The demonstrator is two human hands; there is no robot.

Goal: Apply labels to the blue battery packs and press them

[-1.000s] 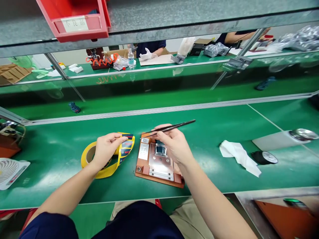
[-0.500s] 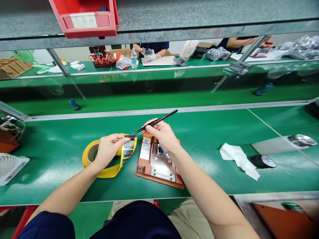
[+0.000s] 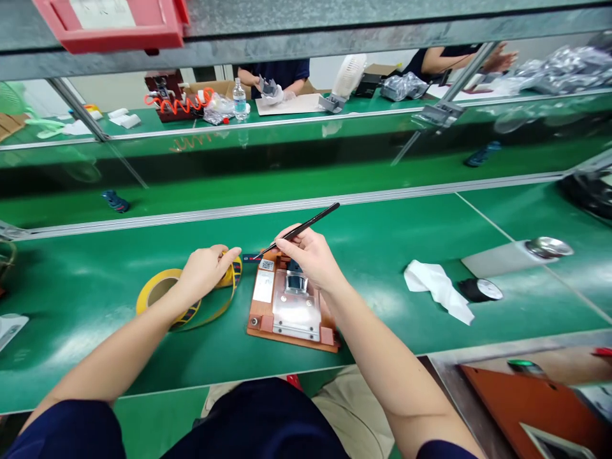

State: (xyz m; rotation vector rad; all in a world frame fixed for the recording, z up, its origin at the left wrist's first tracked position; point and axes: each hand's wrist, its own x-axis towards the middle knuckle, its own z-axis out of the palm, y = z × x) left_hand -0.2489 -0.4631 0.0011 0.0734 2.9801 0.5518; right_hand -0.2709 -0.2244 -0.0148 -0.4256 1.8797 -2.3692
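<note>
My left hand is closed on the loose end of a yellow label roll that lies on the green mat. My right hand grips black tweezers; their tip holds a small dark label just off the left hand's fingertips. Under the right hand lies an orange-brown fixture with a clear plate, a white label and a QR sticker.
A crumpled white cloth and a round black gauge lie to the right, with a metal dish beyond. A conveyor belt runs behind the rail. Other people work at the far bench. A red bin hangs overhead.
The tweezers have swung tip-left toward the roll and now carry a small label off the strip. The left hand has pulled the strip's end back onto the roll. The view shifted right.
</note>
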